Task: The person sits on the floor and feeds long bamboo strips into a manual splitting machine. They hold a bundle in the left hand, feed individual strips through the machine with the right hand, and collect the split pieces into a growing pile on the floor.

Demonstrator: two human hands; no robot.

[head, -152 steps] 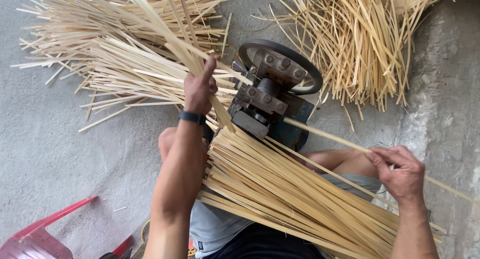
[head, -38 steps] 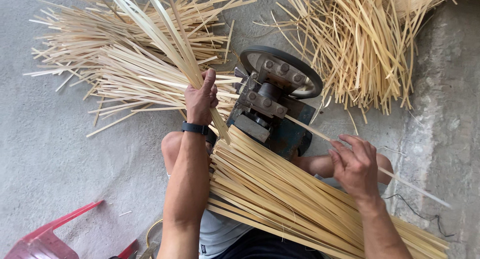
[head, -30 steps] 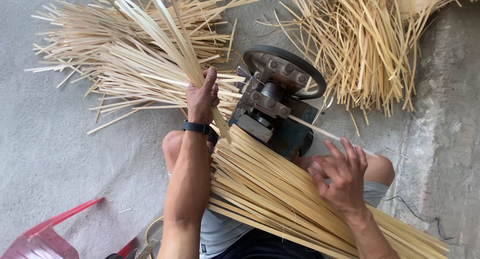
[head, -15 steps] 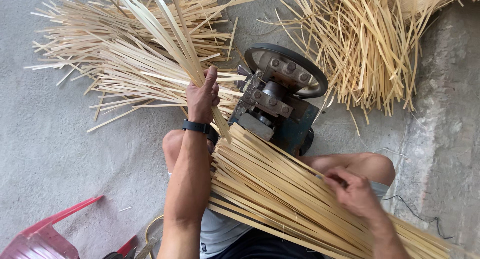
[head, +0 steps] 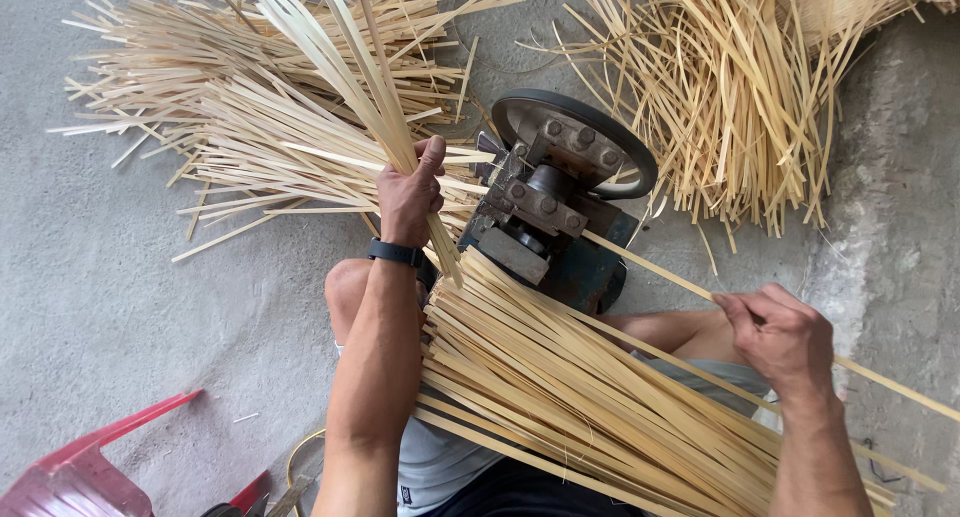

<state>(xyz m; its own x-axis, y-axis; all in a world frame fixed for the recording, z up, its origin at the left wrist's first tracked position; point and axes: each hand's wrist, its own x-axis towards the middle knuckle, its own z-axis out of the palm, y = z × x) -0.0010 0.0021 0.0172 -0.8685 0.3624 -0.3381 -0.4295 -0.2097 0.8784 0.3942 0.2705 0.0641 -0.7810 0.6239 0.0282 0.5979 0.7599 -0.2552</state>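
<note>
Bamboo strips [head: 250,127] lie fanned in a loose heap on the grey concrete floor [head: 100,307] at the left, above a red plastic stool [head: 80,467] in the corner. Next, the left hand [head: 410,197], a black wristband [head: 394,252] below it, is closed around a bunch of thin slivers [head: 340,57] rising upward. A bundle of strips [head: 580,397] rests across the person's lap, beside the dark metal splitting machine [head: 555,197]. Farther right, the right hand [head: 780,337] pinches a single strip [head: 650,267] that runs into the machine; another heap [head: 740,87] lies beyond.
</note>
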